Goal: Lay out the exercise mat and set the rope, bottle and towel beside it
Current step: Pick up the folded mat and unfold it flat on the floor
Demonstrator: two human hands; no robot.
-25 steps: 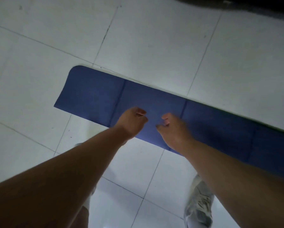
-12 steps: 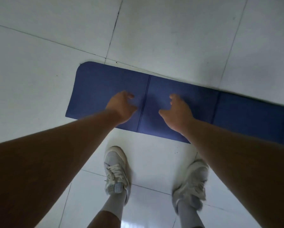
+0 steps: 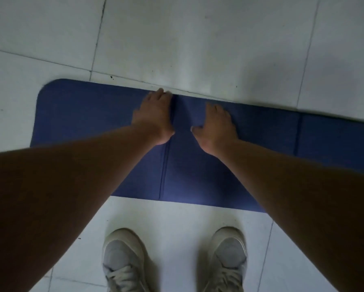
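A dark blue exercise mat [image 3: 88, 114] lies unrolled flat on the white tiled floor, running from the left to past the right edge, with fold creases across it. My left hand [image 3: 155, 116] rests flat on the mat, fingers straight, just left of a crease. My right hand [image 3: 216, 125] lies flat on the mat just right of that crease, fingers straight. Neither hand holds anything. No rope, bottle or towel is in view.
My two grey-white sneakers [image 3: 124, 260] [image 3: 227, 258] stand on the white floor tiles [image 3: 198, 39] just in front of the mat's near edge. Bare tiled floor lies beyond the mat's far edge.
Both hands have gone from curled above the mat to flat on it, reaching toward its far edge. The view has tilted down and closer, bringing my shoes into sight.
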